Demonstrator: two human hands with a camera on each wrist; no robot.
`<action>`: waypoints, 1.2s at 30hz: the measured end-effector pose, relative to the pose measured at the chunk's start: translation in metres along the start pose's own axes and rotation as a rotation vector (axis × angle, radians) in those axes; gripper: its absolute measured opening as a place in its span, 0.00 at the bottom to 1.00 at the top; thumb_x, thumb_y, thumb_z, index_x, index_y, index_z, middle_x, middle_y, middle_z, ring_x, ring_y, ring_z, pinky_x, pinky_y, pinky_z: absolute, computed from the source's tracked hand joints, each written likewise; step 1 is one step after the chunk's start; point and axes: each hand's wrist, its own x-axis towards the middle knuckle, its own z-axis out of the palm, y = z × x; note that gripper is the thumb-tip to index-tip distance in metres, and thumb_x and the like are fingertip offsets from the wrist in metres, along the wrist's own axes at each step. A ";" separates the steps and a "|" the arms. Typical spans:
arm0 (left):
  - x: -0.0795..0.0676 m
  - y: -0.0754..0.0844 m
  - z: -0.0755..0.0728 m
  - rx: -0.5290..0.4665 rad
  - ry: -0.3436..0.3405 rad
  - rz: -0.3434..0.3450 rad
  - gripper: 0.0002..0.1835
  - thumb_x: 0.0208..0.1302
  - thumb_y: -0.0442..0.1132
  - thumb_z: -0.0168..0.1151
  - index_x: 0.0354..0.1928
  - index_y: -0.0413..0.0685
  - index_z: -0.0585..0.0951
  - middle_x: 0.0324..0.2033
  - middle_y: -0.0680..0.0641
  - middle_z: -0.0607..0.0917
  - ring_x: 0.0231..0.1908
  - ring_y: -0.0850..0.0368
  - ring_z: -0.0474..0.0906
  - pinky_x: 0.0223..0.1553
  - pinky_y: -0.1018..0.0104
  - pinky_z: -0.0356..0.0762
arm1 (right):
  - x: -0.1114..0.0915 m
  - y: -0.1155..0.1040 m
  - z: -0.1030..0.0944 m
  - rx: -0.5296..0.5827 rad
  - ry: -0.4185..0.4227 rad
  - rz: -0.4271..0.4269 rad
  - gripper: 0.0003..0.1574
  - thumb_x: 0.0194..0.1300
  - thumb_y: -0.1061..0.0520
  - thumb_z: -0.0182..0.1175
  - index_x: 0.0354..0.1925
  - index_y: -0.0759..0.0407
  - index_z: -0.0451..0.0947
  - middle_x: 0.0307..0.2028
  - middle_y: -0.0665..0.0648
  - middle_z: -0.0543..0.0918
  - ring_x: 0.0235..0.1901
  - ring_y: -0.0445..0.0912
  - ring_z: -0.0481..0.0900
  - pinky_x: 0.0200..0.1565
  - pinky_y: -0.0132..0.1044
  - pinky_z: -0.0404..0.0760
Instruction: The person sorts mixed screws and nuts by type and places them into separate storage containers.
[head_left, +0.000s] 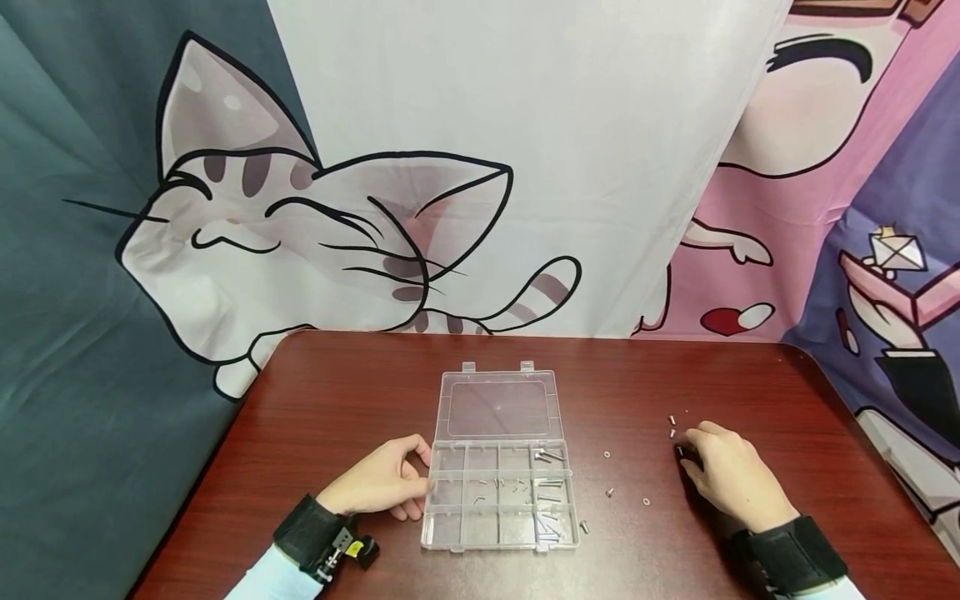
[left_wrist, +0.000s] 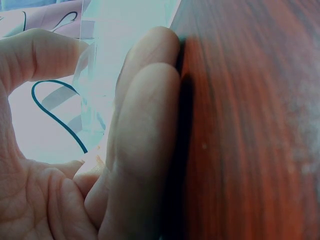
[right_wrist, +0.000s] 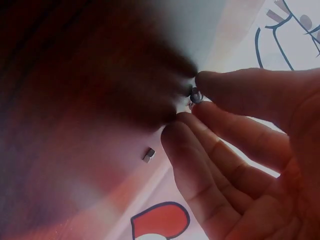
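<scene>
A clear plastic compartment box (head_left: 461, 546) lies on the table with its lid (head_left: 498, 406) folded back. My left hand (head_left: 378, 479) holds the box's left side, thumb and fingers at its wall; the left wrist view shows the box wall (left_wrist: 92, 100) beside the fingertips. At the right of the table, my right hand (head_left: 727, 471) has its fingers down at the tabletop. A small screw (right_wrist: 196, 96) is pinched between its thumb and a fingertip. Another small metal piece (right_wrist: 149, 155) lies near those fingers. Two small screws (head_left: 672, 420) lie just beyond this hand.
Longer screws (head_left: 550, 456) fill the box's right column, and tiny pieces (head_left: 517, 485) lie in its middle compartments. Between box and right hand are small rings (head_left: 607, 454) and a screw (head_left: 610, 492). Another screw (head_left: 584, 527) lies by the box's right corner. Printed cloth (head_left: 600, 167) hangs behind the table.
</scene>
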 end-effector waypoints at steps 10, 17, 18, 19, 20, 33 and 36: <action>0.000 0.001 0.000 -0.007 -0.012 -0.004 0.19 0.62 0.40 0.63 0.50 0.38 0.70 0.21 0.40 0.84 0.21 0.47 0.84 0.21 0.54 0.82 | 0.000 -0.003 0.001 0.001 -0.031 -0.017 0.14 0.41 0.65 0.71 0.25 0.50 0.77 0.22 0.42 0.66 0.21 0.36 0.66 0.23 0.37 0.71; 0.000 0.003 0.000 0.003 -0.007 -0.002 0.19 0.62 0.40 0.63 0.49 0.38 0.70 0.21 0.40 0.84 0.21 0.47 0.84 0.21 0.55 0.82 | 0.001 -0.004 0.003 0.010 -0.024 -0.059 0.19 0.39 0.67 0.70 0.23 0.45 0.76 0.23 0.40 0.68 0.23 0.35 0.68 0.24 0.36 0.74; 0.000 0.003 0.000 0.003 -0.006 -0.002 0.20 0.62 0.40 0.63 0.50 0.38 0.70 0.21 0.40 0.84 0.21 0.47 0.84 0.21 0.55 0.82 | 0.001 -0.004 0.003 0.009 -0.035 -0.052 0.20 0.40 0.67 0.70 0.22 0.44 0.74 0.22 0.41 0.67 0.22 0.35 0.68 0.24 0.37 0.73; 0.000 0.002 0.000 0.003 -0.006 -0.002 0.20 0.62 0.41 0.63 0.50 0.38 0.70 0.21 0.40 0.84 0.21 0.47 0.84 0.21 0.54 0.82 | 0.002 -0.004 0.003 0.006 -0.045 -0.046 0.20 0.40 0.67 0.70 0.21 0.44 0.73 0.22 0.41 0.67 0.22 0.36 0.67 0.24 0.37 0.73; 0.000 0.002 0.000 0.000 -0.005 -0.005 0.20 0.62 0.41 0.63 0.50 0.38 0.70 0.21 0.40 0.84 0.21 0.47 0.84 0.21 0.54 0.82 | 0.002 -0.004 0.003 0.004 -0.054 -0.039 0.21 0.41 0.67 0.69 0.20 0.43 0.71 0.21 0.41 0.66 0.22 0.36 0.66 0.23 0.36 0.71; -0.001 0.003 0.001 -0.010 0.005 0.000 0.20 0.61 0.40 0.63 0.50 0.38 0.70 0.21 0.41 0.84 0.21 0.47 0.83 0.20 0.53 0.81 | 0.008 -0.021 0.001 0.045 0.021 -0.044 0.21 0.31 0.63 0.65 0.20 0.43 0.65 0.23 0.40 0.60 0.20 0.34 0.59 0.21 0.32 0.62; -0.001 0.001 0.001 -0.002 0.007 -0.001 0.19 0.61 0.40 0.63 0.49 0.38 0.70 0.21 0.41 0.84 0.21 0.48 0.83 0.20 0.54 0.81 | 0.016 -0.037 0.000 0.099 0.051 -0.106 0.23 0.30 0.65 0.64 0.20 0.40 0.65 0.24 0.38 0.61 0.21 0.32 0.60 0.22 0.30 0.63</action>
